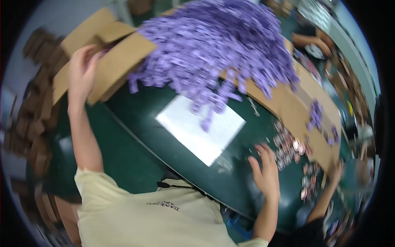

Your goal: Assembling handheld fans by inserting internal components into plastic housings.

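My left hand [83,70] is raised at the near left side of an open cardboard box [127,57], its thumb apart from the fingers and nothing visible in it. The image is blurred there, so I cannot tell whether it touches the box. My right hand [266,173] hovers over the green table, fingers spread and holding nothing. Just beyond it lie several small shiny round metal pieces [284,150]. A large heap of purple flat strip-like pieces [222,41] spreads toward me, and its loose end lies on a white sheet [193,136].
A long flattened cardboard piece [304,111] runs along the right, with a small purple cluster [315,115] on it. At the lower right another person's arm [329,189] reaches in; farther back are another person's arms [312,41]. Stacked brown boxes [41,103] stand at the left.
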A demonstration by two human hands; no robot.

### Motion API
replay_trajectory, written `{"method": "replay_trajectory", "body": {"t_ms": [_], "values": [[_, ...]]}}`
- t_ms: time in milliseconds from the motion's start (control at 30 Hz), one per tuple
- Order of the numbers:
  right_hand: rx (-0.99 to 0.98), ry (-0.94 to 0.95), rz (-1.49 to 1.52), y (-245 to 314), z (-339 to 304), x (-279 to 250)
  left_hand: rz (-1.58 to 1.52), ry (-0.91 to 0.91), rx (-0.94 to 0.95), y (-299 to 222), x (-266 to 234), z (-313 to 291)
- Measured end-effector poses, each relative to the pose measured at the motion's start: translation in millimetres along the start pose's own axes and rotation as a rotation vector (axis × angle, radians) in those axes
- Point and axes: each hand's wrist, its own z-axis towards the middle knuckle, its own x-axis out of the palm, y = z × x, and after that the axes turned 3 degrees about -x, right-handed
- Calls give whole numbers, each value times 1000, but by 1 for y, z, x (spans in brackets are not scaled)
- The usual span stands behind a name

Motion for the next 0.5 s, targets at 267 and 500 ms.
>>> {"method": "replay_trajectory", "body": {"t_ms": [267, 500], "values": [[-370, 205, -4, 87, 71, 1, 577, 406, -357, 84, -9, -13], [-808, 287, 76, 200, 156, 47, 505, 250, -240, 89, -3, -28]]}}
